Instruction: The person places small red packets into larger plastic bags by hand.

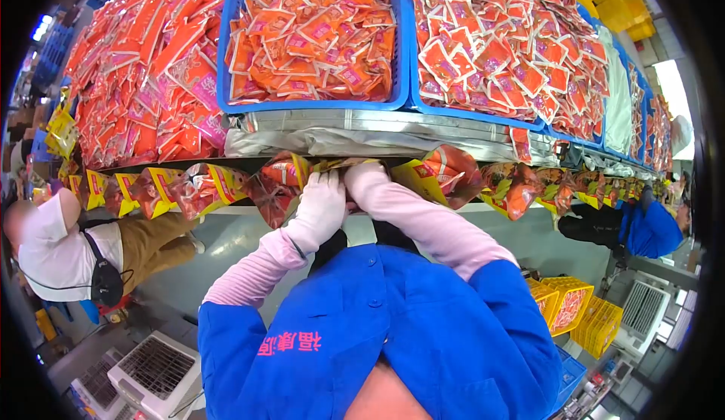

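Blue work jacket (377, 329) fills near view, pale pink sleeves reaching forward. Left hand (321, 201), white-gloved, curled around orange-yellow glossy foil pouch (291, 171) at grey counter (226, 239) edge. Right hand (366, 178) against same pouch; finger state cannot tell. Blue plastic crates (313, 103) heaped with orange sachets overhang: risk of sachets spilling if jostled; pouch may slip from gloves.

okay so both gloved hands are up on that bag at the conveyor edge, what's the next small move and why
Probably ease the open bag toward the body: the left hand and right hand both press at its mouth, beside other bags lined along the belt edge. Whether either hand grips it is hidden.
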A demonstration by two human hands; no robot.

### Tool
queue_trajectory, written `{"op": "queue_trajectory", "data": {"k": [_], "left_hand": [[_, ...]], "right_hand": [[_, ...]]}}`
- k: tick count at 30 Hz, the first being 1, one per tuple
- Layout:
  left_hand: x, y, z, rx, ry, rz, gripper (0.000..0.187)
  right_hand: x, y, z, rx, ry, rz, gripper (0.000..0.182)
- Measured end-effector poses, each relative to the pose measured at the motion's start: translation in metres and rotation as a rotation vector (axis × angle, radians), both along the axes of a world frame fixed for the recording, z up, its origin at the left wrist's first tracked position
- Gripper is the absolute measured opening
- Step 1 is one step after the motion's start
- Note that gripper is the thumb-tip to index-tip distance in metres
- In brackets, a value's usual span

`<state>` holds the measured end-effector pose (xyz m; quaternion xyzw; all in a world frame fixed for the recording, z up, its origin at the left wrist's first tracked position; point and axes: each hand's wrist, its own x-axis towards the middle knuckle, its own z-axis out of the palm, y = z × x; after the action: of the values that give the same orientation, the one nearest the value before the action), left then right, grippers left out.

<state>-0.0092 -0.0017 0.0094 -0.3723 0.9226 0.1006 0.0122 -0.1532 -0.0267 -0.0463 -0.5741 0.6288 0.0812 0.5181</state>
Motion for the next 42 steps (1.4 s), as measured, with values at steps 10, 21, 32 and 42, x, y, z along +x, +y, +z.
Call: {"op": "queue_trajectory", "data": {"k": [10, 21, 32, 42], "left_hand": [[0.021, -0.024, -0.109, -0.048, -0.125, -0.134, 0.031], [-0.122, -0.217, -0.033, -0.096, 0.055, 0.342, 0.024], [-0.123, -0.259, -0.092, -0.018, 0.022, 0.436, 0.029], [-0.025, -0.174, 0.05, 0.352, 0.629, 0.141, 0.026]], "right_hand": [[-0.076, -0.039, 0.115, -0.584, -0.242, 0.275, 0.023], [-0.259, -0.122, 0.021, -0.894, 0.332, -0.335, 0.039], [-0.073, 0.015, 0.034, -0.58, 0.316, 0.331, 0.037], [-0.026, -0.006, 0.069, -0.231, 0.141, 0.736, 0.026]]}}
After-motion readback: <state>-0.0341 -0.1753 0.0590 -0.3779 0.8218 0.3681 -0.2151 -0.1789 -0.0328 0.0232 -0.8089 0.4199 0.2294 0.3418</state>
